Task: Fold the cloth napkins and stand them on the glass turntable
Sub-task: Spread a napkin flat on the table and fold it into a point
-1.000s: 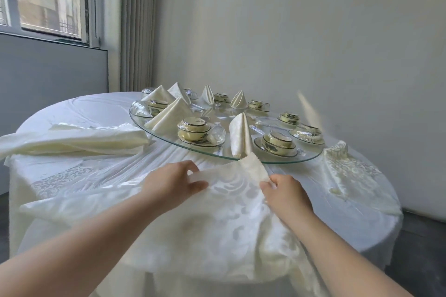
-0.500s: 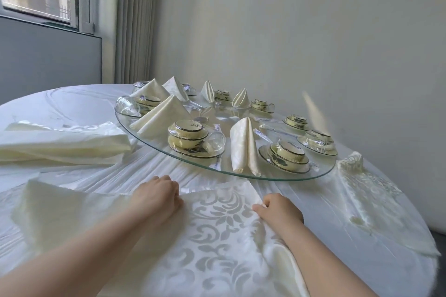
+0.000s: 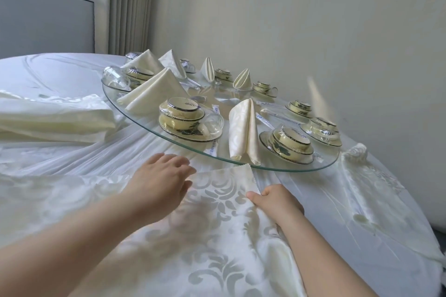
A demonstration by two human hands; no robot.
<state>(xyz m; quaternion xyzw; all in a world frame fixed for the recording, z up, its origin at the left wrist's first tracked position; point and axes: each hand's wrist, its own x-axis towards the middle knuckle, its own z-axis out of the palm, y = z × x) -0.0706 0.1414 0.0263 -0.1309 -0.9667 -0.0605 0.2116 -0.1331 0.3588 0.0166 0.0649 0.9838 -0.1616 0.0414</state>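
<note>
Your left hand [image 3: 161,176] lies palm down over the left part of the flat napkin [image 3: 217,214], fingers straight and spread, gripping nothing. The hand is motion-blurred, so contact with the cloth cannot be confirmed.

Your right hand [image 3: 277,202] pinches the right edge of the flat napkin, with the thumb on top and the other fingers curled under the fabric.

The flat napkin is cream with a scroll pattern. It lies spread on the tablecloth [image 3: 48,67] directly in front of you. Its far corner lies just short of the near rim of the glass turntable [image 3: 301,168].

Items on the glass turntable:
- The nearest folded napkin [image 3: 243,132] stands upright at the near rim, just beyond the far corner of the flat napkin.
- A tent-shaped napkin [image 3: 154,90] stands on the left side.
- 4 more folded napkins [image 3: 208,69] stand further round the back of the glass.
- A film-wrapped cup set [image 3: 181,118] sits between the tent-shaped napkin and the nearest folded napkin.
- A second cup set [image 3: 289,142] sits just to the right of the nearest folded napkin.
- Further sets follow the right and rear rim.
- A clear glass [image 3: 115,77] lies at the far left edge.

Off the turntable, a stack of napkins [image 3: 55,118] rests on the tablecloth to the left. A loose napkin [image 3: 362,176] drapes over the right side of the table. A curtain [image 3: 128,7] hangs behind the table.
</note>
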